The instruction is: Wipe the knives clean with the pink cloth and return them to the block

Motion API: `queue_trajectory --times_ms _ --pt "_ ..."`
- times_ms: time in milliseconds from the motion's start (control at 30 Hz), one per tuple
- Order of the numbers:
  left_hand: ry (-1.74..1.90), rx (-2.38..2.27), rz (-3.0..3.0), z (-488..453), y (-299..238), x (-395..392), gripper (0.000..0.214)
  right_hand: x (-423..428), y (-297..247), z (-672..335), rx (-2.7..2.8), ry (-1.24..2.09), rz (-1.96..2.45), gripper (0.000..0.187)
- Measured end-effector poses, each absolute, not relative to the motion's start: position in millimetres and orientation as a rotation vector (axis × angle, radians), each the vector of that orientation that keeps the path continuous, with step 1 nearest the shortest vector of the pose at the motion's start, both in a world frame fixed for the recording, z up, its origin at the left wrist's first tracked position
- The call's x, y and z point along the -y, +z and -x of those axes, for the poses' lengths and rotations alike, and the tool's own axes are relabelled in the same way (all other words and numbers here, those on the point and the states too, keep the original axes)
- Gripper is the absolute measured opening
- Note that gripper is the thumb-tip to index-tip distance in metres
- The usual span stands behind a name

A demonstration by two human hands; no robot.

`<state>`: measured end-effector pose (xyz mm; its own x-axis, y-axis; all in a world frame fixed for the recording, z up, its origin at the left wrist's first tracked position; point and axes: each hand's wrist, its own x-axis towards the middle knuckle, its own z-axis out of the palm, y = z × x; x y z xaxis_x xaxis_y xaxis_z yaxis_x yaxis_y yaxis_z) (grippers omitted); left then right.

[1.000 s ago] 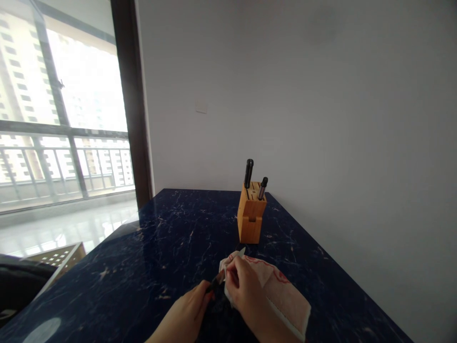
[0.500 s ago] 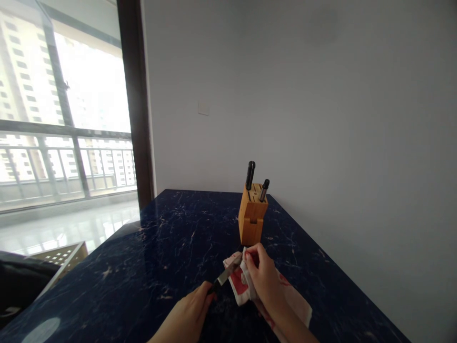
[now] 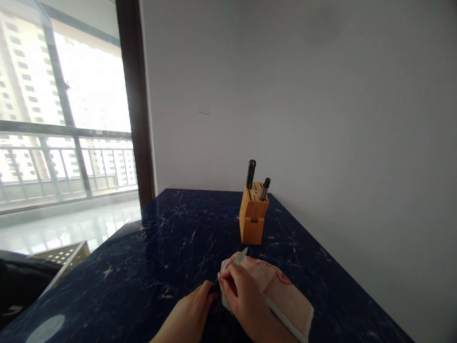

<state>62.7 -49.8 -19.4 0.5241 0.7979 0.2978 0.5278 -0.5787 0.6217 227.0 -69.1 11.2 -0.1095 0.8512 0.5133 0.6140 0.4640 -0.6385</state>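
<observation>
My left hand [image 3: 191, 307] is closed round the black handle of a knife [image 3: 241, 255], whose blade points away from me and to the right. A pink and white cloth [image 3: 282, 297] with red markings is pinched in my right hand [image 3: 243, 290], close to the handle end of the blade. The cloth covers part of the blade, and the bare tip sticks out past it. Beyond the tip stands a wooden knife block [image 3: 253, 226]. It holds a black-handled knife [image 3: 251, 174] and a second tool with a black and silver handle [image 3: 264, 189].
Both hands are over a dark blue marbled table [image 3: 178, 228]. A grey wall [image 3: 303, 119] runs along its right side and far end. At the lower left are a perforated pale crate [image 3: 66, 255] and a black item [image 3: 24, 281]. A glazed balcony lies to the left.
My right hand has slid the cloth down the blade toward the handle, baring the tip. The cloth now lies spread to the right. My left hand has stayed nearly still.
</observation>
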Motion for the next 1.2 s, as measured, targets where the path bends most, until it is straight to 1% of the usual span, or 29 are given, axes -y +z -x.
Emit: queue_trajectory --times_ms 233,433,567,633,800,933,1033,1200 --pt "0.946 -1.07 -2.167 -64.7 -18.2 49.1 0.018 71.5 17.7 -227.5 1.874 0.315 1.289 0.012" --pt "0.813 -1.088 -1.754 -68.7 -21.5 42.2 0.03 68.1 17.2 -231.5 1.813 0.295 1.262 0.013" --pt "1.046 -1.054 -1.785 -66.1 -27.0 34.3 0.025 67.3 15.1 -234.5 1.747 0.291 1.222 0.012" --pt "1.088 -1.028 -1.779 -65.1 -26.4 33.9 0.026 67.6 14.8 -235.9 1.724 0.299 1.206 0.011" --pt "1.001 -1.083 -1.579 -66.8 -18.5 39.9 0.04 68.2 14.4 -239.2 1.635 0.264 1.182 0.01" --pt "0.901 -1.137 -1.582 -69.9 -16.6 42.2 0.048 68.8 18.0 -241.2 1.588 0.285 1.197 0.011" --pt "0.864 -1.128 -1.595 -74.2 -19.6 44.5 0.042 69.5 21.2 -241.4 1.581 0.32 1.194 0.013" --pt "0.931 -0.926 -1.697 -79.2 -28.5 49.6 0.032 68.2 18.2 -238.4 1.673 0.277 1.184 0.01"
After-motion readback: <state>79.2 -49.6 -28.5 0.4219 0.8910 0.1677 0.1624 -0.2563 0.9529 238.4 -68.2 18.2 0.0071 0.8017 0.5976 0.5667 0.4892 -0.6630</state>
